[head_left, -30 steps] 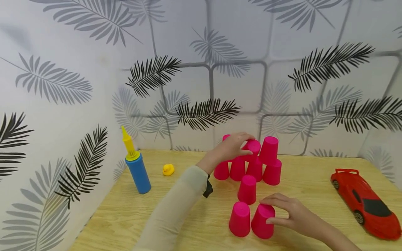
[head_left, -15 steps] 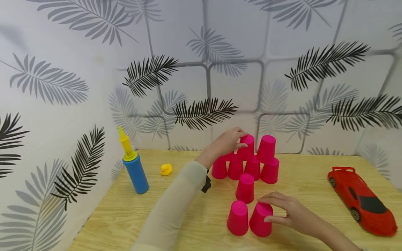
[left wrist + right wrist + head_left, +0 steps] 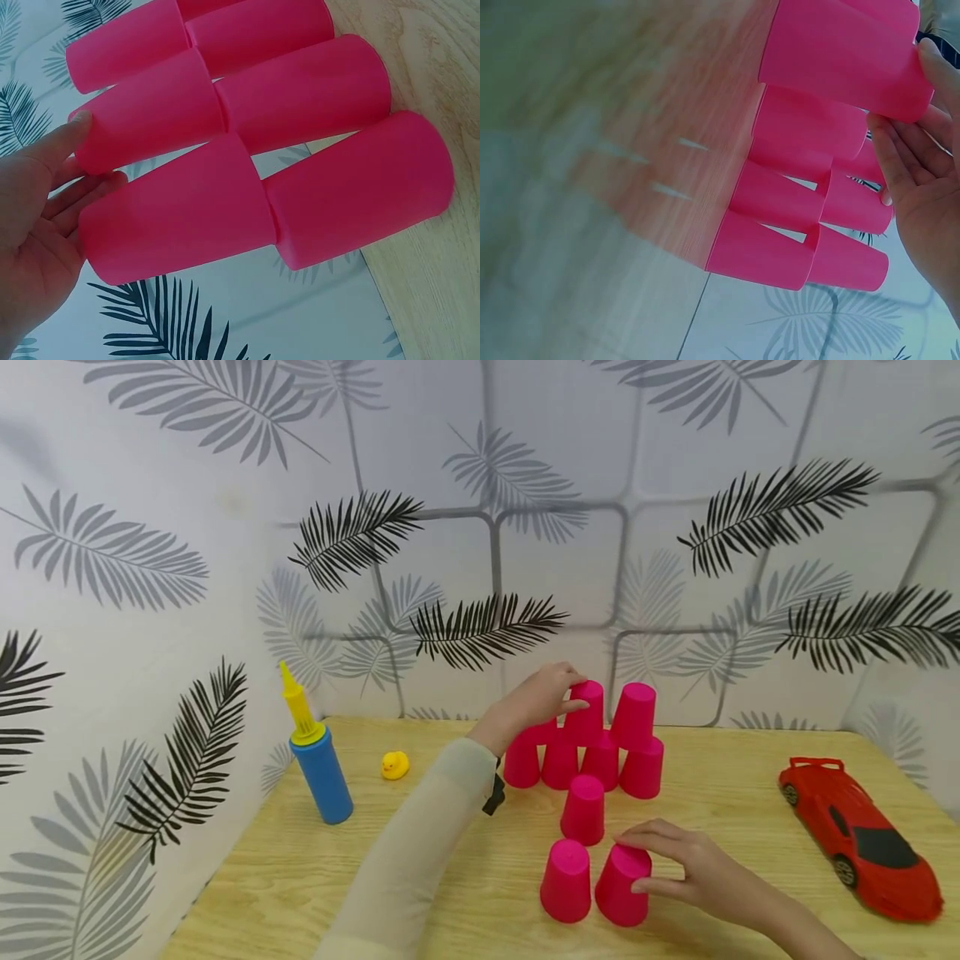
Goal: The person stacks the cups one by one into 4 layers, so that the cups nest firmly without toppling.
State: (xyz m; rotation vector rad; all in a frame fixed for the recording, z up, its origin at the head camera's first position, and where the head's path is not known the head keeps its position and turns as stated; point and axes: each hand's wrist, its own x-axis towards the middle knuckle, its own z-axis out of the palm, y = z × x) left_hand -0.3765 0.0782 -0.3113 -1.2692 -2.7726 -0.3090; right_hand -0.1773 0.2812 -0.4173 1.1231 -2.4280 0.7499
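Observation:
In the head view my left hand [image 3: 536, 697] pinches the top of an upside-down pink cup [image 3: 583, 717], the middle one of an upper row. Another upper cup [image 3: 633, 714] stands to its right; one on its left is mostly hidden behind that hand. Several pink cups [image 3: 561, 762] form the row underneath. Seen from the left wrist, the thumb [image 3: 79, 127] lies against the held cup [image 3: 154, 112]. At the front, my right hand [image 3: 686, 870] grips the upper end of a slightly tilted cup [image 3: 622, 889]. Beside it stands a second front cup [image 3: 566, 881].
A lone pink cup [image 3: 582, 810] stands between the front pair and the stack. To the left are a blue and yellow hand pump [image 3: 322, 772] and a yellow rubber duck [image 3: 395, 765]. A red toy car [image 3: 862, 843] sits right on the wooden table [image 3: 450, 877].
The cup in my left hand has moved back and slightly left, from tilted to nearly upright in the upper row. My right hand keeps its grip in the same place. The head view shifts slightly.

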